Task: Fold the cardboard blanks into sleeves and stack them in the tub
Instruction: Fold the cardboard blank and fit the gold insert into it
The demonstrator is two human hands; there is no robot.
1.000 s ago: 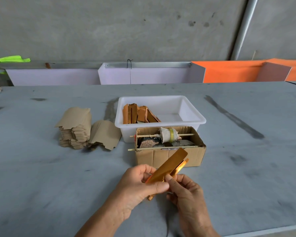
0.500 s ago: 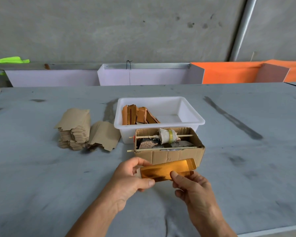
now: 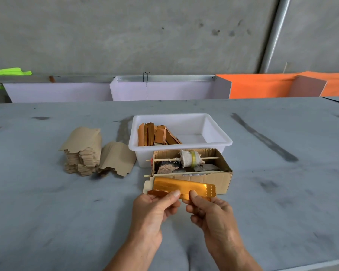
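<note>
A gold-foil cardboard blank (image 3: 181,186) is held level above the table, partly folded, with a pale tab sticking out at its left end. My left hand (image 3: 155,209) pinches its lower edge with thumb on top. My right hand (image 3: 207,210) pinches the same edge just to the right. Behind stands the white tub (image 3: 217,140) with several folded gold sleeves (image 3: 157,134) leaning in its left half. A stack of flat brown blanks (image 3: 82,151) lies to the left of the tub, with one loose blank (image 3: 116,158) beside it.
An open cardboard box (image 3: 222,178) with sticks across it, a roll and rags sits between the tub and my hands. Grey table all round, with dark smears. White and orange panels line the far edge under a concrete wall.
The blank swung from a steep tilt to lying level. Both hands shifted to pinch its lower edge close together, and it now sits a little higher, in front of the box.
</note>
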